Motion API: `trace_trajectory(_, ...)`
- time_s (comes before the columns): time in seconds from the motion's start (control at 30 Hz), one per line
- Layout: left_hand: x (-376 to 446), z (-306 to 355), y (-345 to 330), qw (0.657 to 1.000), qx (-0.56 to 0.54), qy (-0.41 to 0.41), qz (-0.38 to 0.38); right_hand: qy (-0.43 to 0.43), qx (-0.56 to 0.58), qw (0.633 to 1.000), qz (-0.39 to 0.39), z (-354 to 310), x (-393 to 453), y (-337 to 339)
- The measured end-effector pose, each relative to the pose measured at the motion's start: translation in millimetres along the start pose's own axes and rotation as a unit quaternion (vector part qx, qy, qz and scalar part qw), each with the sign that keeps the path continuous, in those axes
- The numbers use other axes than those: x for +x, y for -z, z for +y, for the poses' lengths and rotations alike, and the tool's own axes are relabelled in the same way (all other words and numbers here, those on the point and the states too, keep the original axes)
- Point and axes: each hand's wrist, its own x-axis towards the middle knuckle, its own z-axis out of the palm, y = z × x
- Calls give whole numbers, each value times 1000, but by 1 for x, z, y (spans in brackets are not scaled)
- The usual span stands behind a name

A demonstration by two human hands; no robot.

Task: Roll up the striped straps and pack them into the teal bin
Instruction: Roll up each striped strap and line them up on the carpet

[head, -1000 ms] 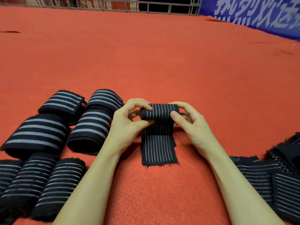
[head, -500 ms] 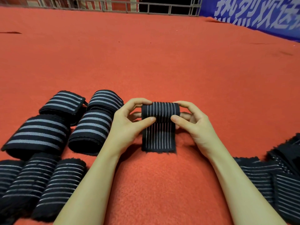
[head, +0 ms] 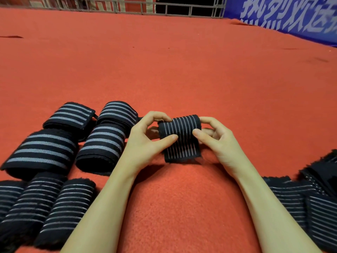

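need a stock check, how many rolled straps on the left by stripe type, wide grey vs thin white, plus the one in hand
Wide grey-striped rolls: 4
Thin white-striped rolls: 3
Strap being rolled, gripped by left hand and right hand: 1
Total: 8

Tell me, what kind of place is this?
Probably an indoor sports or event hall: a wide red carpet, a blue banner with large white characters, and a metal railing at the far edge.

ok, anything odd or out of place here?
Mostly tidy: both hands grip the strap mid-roll, rolled ones lie left, unrolled pile right. One oddity: no teal bin in view, and the rolls sit on the red mat instead.
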Motion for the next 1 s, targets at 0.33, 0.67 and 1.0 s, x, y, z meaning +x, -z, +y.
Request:
trace_trajectory(0.33,2,-9,-9,957,218,-188,36,10,-52,998,37,1,6,-3)
trace_trajectory(0.67,-3,-22,-6,921,370,-118,-13,-1,-205,978,28,28,11,2)
trace_trajectory(1.0,4,-23,-15,905,394,-158,32,83,-178,978,71,22,11,-4)
